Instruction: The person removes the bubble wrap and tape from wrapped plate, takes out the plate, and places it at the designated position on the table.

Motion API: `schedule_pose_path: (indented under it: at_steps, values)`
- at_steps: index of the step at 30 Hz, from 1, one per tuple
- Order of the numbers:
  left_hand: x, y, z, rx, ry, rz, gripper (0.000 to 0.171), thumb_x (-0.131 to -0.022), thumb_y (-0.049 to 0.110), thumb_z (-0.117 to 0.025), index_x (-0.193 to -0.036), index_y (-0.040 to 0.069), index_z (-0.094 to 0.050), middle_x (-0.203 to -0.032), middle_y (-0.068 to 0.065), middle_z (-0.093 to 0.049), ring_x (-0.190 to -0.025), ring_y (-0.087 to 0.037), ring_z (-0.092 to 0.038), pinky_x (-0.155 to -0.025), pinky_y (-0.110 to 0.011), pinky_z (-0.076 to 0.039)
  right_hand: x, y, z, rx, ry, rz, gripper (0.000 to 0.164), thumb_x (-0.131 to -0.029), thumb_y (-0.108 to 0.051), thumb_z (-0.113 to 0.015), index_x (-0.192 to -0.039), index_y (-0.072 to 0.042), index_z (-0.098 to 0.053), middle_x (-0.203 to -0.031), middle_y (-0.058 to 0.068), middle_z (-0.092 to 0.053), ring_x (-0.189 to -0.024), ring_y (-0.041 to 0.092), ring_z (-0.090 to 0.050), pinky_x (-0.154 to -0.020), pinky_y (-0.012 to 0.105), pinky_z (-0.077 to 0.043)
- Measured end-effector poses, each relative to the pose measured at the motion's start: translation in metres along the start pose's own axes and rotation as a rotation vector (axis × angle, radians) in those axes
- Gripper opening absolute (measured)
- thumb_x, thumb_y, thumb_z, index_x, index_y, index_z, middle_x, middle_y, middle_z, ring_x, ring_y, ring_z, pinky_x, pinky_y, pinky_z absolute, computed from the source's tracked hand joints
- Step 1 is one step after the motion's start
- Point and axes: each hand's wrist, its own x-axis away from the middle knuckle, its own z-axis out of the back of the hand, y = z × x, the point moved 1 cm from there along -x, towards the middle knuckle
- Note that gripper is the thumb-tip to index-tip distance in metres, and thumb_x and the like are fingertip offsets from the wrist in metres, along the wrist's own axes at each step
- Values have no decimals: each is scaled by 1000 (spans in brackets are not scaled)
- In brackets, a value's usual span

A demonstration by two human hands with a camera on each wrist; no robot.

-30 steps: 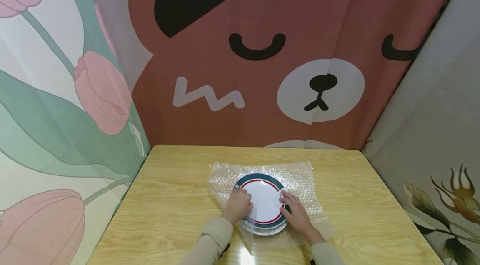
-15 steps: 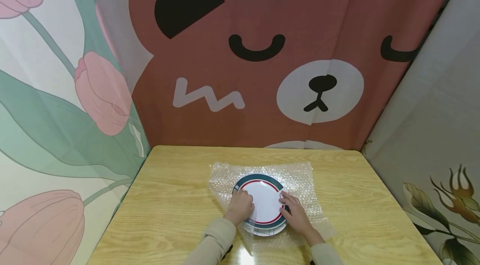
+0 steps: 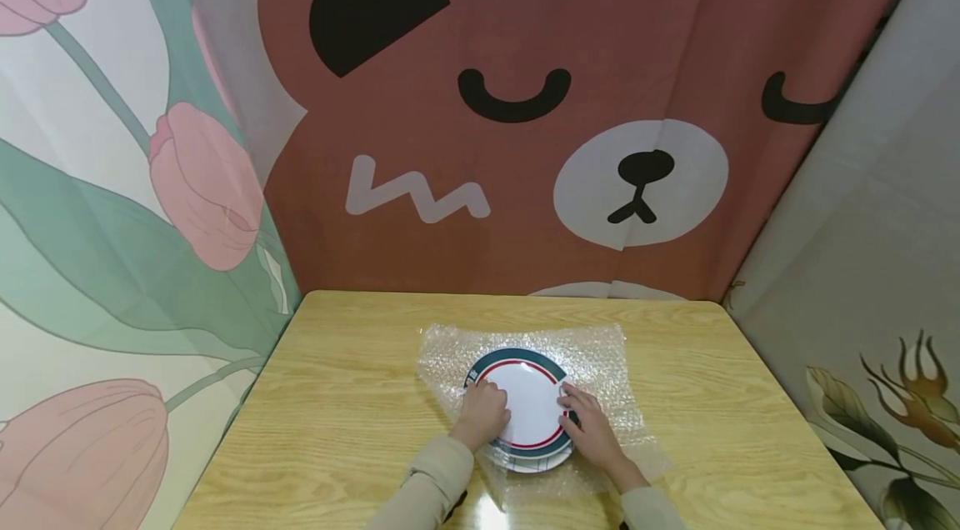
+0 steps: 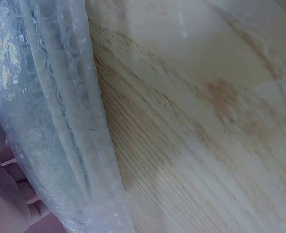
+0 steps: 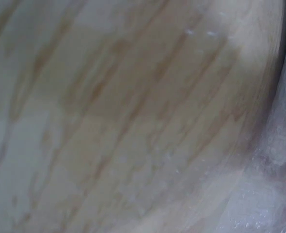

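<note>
A white plate [image 3: 534, 405] with a dark teal border and thin red ring lies on top of another plate [image 3: 536, 463], whose near edge shows below it. Bubble wrap [image 3: 600, 347] spreads under both, and in the left wrist view it is folded up round the plates' edges. My left hand [image 3: 482, 413] lies over the left rim, fingers curled onto the bubble wrap there; its fingertips are mostly hidden. On the right rim, my right hand [image 3: 594, 432] rests with fingers and thumb slightly bent and spread. The right wrist view shows bubble wrap [image 5: 264, 194] at its edge.
The wooden table [image 3: 360, 363] extends on both sides of the bubble wrap. Behind it hangs a bear-patterned curtain [image 3: 420, 255], with flowered curtains [image 3: 112, 280] to left and right.
My left hand has shifted slightly right and inward over the plate. The top plate has moved a touch to the left. My right hand stays in place.
</note>
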Motion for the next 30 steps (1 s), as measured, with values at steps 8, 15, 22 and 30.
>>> schedule_pose_path:
  at_steps: [8,15,22,30]
  values:
    - [3,0,3,-8,35,-11,18,-71,25,-65,-62,11,-61,-61,-3,-54,-63,-18,-54,-58,-31,-44,1,1,-2,26,24,24,20,-78,-8,-62,-97,-1,-62,-122,17,-51,-112,37,-42,-92,52,-35]
    - [5,2,5,13,46,-4,17,-71,23,-65,-63,10,-59,-60,-2,-53,-63,-18,-54,-59,-31,-44,0,1,-2,22,-19,-21,22,-80,-11,-61,-100,-2,-62,-125,15,-49,-115,36,-40,-95,51,-34]
    - [5,2,6,6,71,-2,18,-71,24,-66,-63,10,-57,-59,-1,-54,-61,-18,-55,-58,-29,-43,1,2,-2,22,-28,-33,22,-80,-11,-62,-100,-4,-62,-126,14,-49,-116,35,-40,-95,51,-33]
    - [2,0,3,36,121,-11,20,-69,22,-64,-58,10,-53,-52,-1,-51,-53,-18,-54,-51,-30,-41,0,1,-2,21,-32,-50,23,-80,-11,-61,-102,-3,-62,-126,14,-49,-116,35,-40,-95,51,-34]
